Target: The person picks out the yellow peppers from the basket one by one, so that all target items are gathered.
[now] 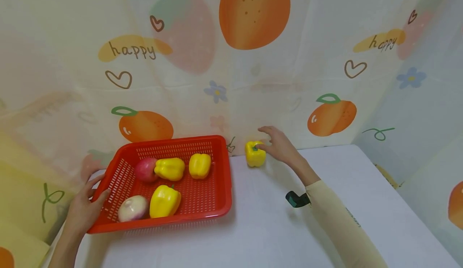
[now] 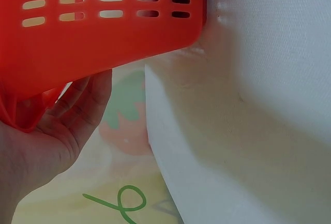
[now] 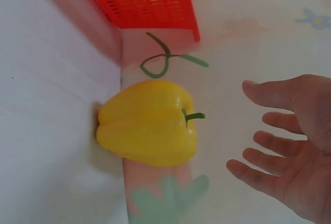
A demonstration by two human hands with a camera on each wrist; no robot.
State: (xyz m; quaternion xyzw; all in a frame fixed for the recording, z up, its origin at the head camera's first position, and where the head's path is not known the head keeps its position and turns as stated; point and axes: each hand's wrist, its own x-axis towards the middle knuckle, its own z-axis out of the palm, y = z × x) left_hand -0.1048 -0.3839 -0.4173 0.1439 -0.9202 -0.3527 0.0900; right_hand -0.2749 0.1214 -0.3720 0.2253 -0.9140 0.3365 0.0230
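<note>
My left hand grips the left rim of a red plastic basket; in the left wrist view its fingers curl under the rim. Inside the basket lie yellow bell peppers, a whitish-purple onion and a round, dark pink vegetable, partly hidden by a pepper. Right of the basket, another yellow bell pepper stands upright on the table, its green stem on top. My right hand hovers by that pepper, fingers spread. The right wrist view shows a gap between the hand and the stem.
A white cloth covers the table. Behind it hangs a fruit-printed curtain, close behind the basket and the lone pepper. A black strap-like piece sticks out at the right sleeve.
</note>
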